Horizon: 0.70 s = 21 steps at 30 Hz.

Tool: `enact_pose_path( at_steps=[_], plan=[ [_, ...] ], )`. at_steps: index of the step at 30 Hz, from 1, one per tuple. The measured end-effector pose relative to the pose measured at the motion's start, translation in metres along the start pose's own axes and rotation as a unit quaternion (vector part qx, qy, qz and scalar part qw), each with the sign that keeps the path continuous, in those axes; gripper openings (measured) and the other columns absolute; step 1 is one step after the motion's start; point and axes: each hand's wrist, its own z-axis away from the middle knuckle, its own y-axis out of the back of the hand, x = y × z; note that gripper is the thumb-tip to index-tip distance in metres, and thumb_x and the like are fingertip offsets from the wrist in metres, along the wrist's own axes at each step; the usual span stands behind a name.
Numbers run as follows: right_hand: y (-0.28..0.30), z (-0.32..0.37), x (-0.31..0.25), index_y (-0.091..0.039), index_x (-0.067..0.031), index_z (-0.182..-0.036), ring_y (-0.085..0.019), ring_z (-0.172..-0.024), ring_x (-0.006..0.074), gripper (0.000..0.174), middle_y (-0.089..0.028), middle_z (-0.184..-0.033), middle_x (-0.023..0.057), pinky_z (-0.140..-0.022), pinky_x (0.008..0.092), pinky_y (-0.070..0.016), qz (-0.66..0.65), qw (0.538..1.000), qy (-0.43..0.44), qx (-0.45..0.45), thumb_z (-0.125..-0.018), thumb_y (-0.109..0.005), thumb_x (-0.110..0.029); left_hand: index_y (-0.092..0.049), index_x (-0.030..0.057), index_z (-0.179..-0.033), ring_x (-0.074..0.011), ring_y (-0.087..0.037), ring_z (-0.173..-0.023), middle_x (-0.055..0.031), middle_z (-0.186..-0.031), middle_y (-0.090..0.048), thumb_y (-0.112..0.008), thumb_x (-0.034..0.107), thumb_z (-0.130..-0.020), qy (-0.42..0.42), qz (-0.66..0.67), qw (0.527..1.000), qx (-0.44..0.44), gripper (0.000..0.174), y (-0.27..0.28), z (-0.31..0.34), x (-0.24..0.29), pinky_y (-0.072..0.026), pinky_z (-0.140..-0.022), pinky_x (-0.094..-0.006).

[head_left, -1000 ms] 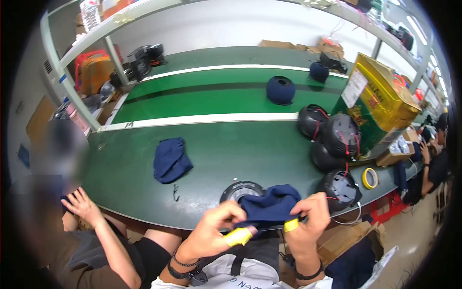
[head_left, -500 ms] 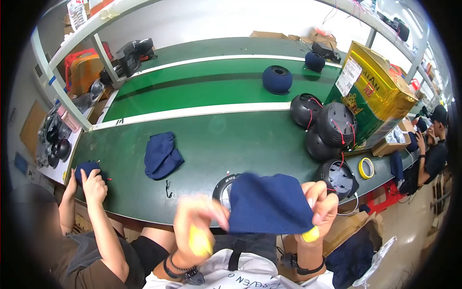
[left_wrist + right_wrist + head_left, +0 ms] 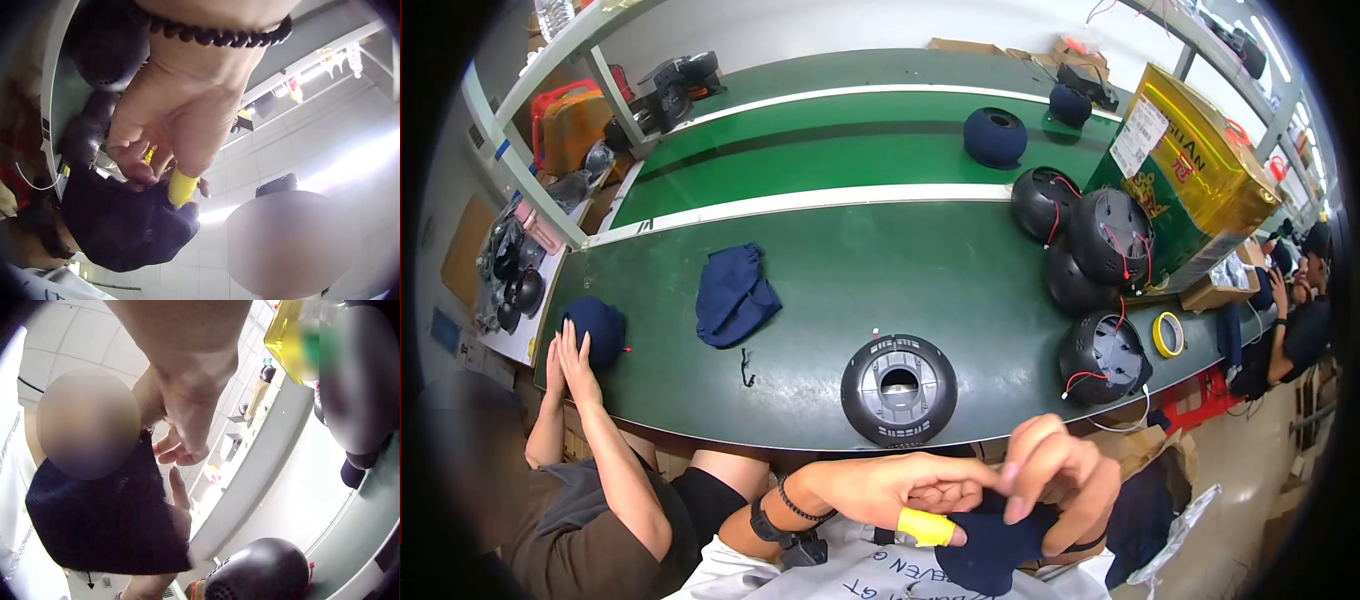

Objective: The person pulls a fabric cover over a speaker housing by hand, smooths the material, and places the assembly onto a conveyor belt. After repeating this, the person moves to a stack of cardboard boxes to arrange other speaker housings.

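A navy fabric cover (image 3: 990,550) hangs between both hands, in front of the person's white shirt. My left hand (image 3: 915,485) pinches its edge, the yellow-taped thumb (image 3: 183,189) lying outside the fabric. My right hand (image 3: 1065,480) holds the same edge with bent fingers; in the right wrist view the dark cover (image 3: 106,519) hangs below that hand, partly hidden by a blur. On the table just beyond the hands lies a round black plastic shell (image 3: 898,390) with a hole in its middle. A second navy cover (image 3: 736,295) lies crumpled farther left.
Several black shells with red wires (image 3: 1110,235) are piled at the right by a yellow-green tin (image 3: 1190,180). Yellow tape (image 3: 1168,334) lies near the right edge. Two navy-covered balls (image 3: 995,138) sit at the back. At left, another person's hands (image 3: 575,370) touch a navy ball (image 3: 600,330).
The cover, spread out above the table half a second ago, is now lower and nearer the body. The hands have come together, uncovering the black shell. The neighbour's hands have shifted on their ball.
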Motion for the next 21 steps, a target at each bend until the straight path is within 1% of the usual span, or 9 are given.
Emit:
enact_pose_path(
  at_steps=[2,4,6,8,10,12,16,18,21],
  plan=[
    [0.006,-0.006,-0.001,-0.079,-0.0086,-0.082,-0.058,-0.111,0.0333,0.012,-0.065,-0.124,0.0159,-0.094,0.0447,-0.0460,0.017,0.996,-0.043,-0.081,-0.083,-0.077,-0.020,-0.063,-0.0004,-0.121,-0.0158,-0.058,-0.095,-0.0069,-0.114,-0.062,-0.077,0.010,-0.092,0.034,-0.077,0.996,-0.001,0.034,0.000,-0.008,-0.001,-0.0482,-0.085,-0.0295],
    [0.008,-0.005,-0.004,-0.081,-0.0095,-0.088,-0.058,-0.111,0.0330,0.009,-0.063,-0.127,0.0154,-0.090,0.0409,-0.0508,0.062,0.987,-0.119,-0.083,-0.079,-0.083,-0.011,-0.066,0.0035,-0.120,-0.0166,-0.054,-0.089,-0.0062,-0.106,-0.055,-0.079,0.009,-0.091,-0.273,-0.270,0.921,0.073,0.032,0.001,-0.020,-0.009,-0.0475,-0.078,-0.0294],
    [0.028,-0.002,-0.014,-0.080,-0.0091,-0.095,-0.062,-0.110,0.0321,0.021,-0.064,-0.124,0.0157,-0.089,0.0389,-0.0535,0.224,0.956,-0.169,-0.087,-0.076,-0.087,-0.010,-0.070,0.0028,-0.109,-0.0218,-0.061,-0.101,-0.0094,-0.109,-0.059,-0.081,0.008,-0.087,-0.267,-0.270,0.912,0.155,0.024,-0.005,-0.005,-0.003,-0.0506,-0.089,-0.0340],
    [0.024,0.027,-0.006,-0.067,-0.0027,-0.123,-0.067,-0.106,0.0278,0.054,-0.068,-0.117,0.0155,-0.094,0.0401,-0.0549,0.109,0.968,-0.182,0.133,-0.080,-0.090,-0.025,-0.074,0.0020,-0.100,-0.0223,-0.067,-0.098,-0.0125,-0.108,-0.065,-0.087,0.013,-0.084,-0.296,-0.340,0.852,0.265,0.024,-0.013,0.014,-0.005,-0.0559,-0.081,-0.0346],
    [0.007,0.031,-0.015,-0.062,0.0008,-0.131,-0.070,-0.101,0.0265,0.067,-0.070,-0.112,0.0161,-0.095,0.0408,-0.0552,-0.038,0.947,-0.230,0.223,-0.083,-0.087,-0.039,-0.079,0.0052,-0.093,-0.0166,-0.068,-0.083,-0.0079,-0.101,-0.066,-0.090,0.004,-0.075,-0.306,-0.456,0.754,0.361,0.021,-0.029,0.022,-0.005,-0.0562,-0.070,-0.0290],
    [0.012,0.023,-0.009,-0.063,0.0014,-0.131,-0.072,-0.098,0.0275,0.071,-0.072,-0.106,0.0151,-0.092,0.0397,-0.0555,0.079,0.956,-0.275,0.061,-0.082,-0.087,-0.043,-0.081,0.0066,-0.094,-0.0178,-0.068,-0.079,-0.0067,-0.099,-0.066,-0.090,0.002,-0.071,-0.339,-0.546,0.673,0.365,0.025,-0.036,0.016,-0.012,-0.0562,-0.068,-0.0293],
    [0.015,0.014,0.006,-0.075,-0.0010,-0.106,-0.070,-0.094,0.0286,0.033,-0.072,-0.097,0.0115,-0.081,0.0361,-0.0559,0.184,0.959,-0.189,-0.104,-0.079,-0.089,-0.015,-0.081,0.0075,-0.096,-0.0195,-0.067,-0.081,-0.0041,-0.103,-0.067,-0.089,0.005,-0.069,-0.325,-0.599,0.680,0.271,0.028,-0.036,0.020,-0.012,-0.0552,-0.068,-0.0297],
    [0.013,0.018,0.010,-0.075,0.0002,-0.102,-0.070,-0.094,0.0301,0.025,-0.072,-0.098,0.0129,-0.083,0.0378,-0.0563,0.109,0.973,-0.178,-0.100,-0.082,-0.086,-0.012,-0.081,0.0080,-0.099,-0.0233,-0.065,-0.099,-0.0063,-0.109,-0.067,-0.090,0.021,-0.079,-0.332,-0.557,0.714,0.265,0.026,-0.033,0.024,-0.021,-0.0525,-0.082,-0.0344],
    [0.013,0.025,0.013,-0.074,0.0020,-0.095,-0.071,-0.093,0.0336,0.013,-0.073,-0.100,0.0178,-0.083,0.0452,-0.0582,-0.025,0.981,-0.175,-0.086,-0.087,-0.081,-0.007,-0.064,0.0025,-0.134,-0.0337,-0.060,-0.120,-0.0157,-0.131,-0.063,-0.087,0.033,-0.084,-0.302,-0.417,0.812,0.277,0.064,-0.019,0.033,-0.018,-0.0456,-0.105,-0.0459]
  ],
)
